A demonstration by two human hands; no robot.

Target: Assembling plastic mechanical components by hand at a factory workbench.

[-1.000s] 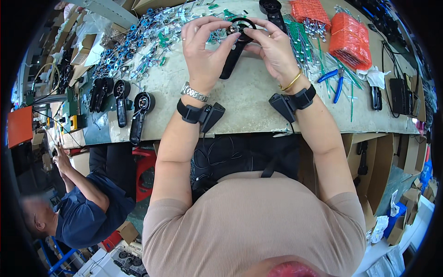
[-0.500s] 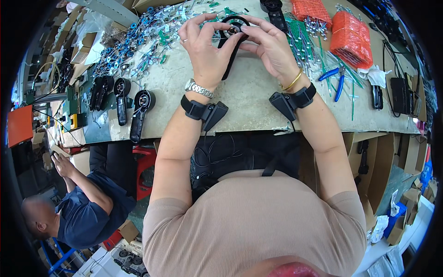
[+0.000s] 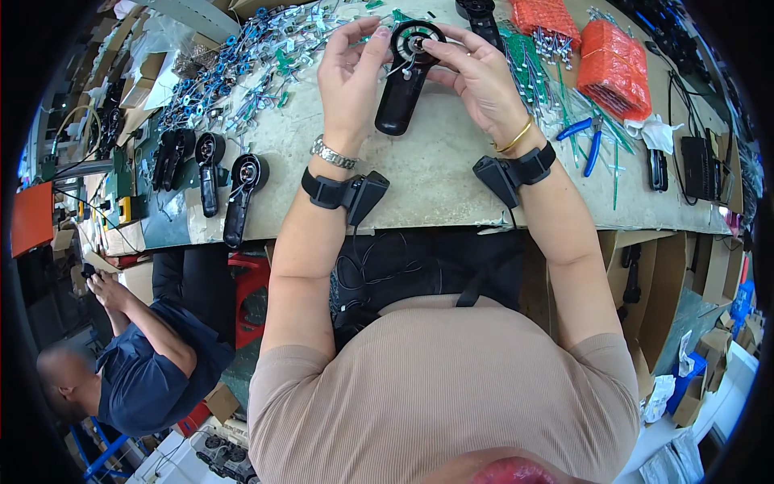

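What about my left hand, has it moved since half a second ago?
Yes, your left hand has shifted slightly leftward, farther from the blue-handled cutters lying on the table.

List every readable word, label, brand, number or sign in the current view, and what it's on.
None readable.
Black round-headed housing in the right hand: no legible marking.
Blue-handled cutters: no legible marking.
Red bubble-wrapped bundle: no legible label.
White packet, lower right: any print is too small and blurred to read.
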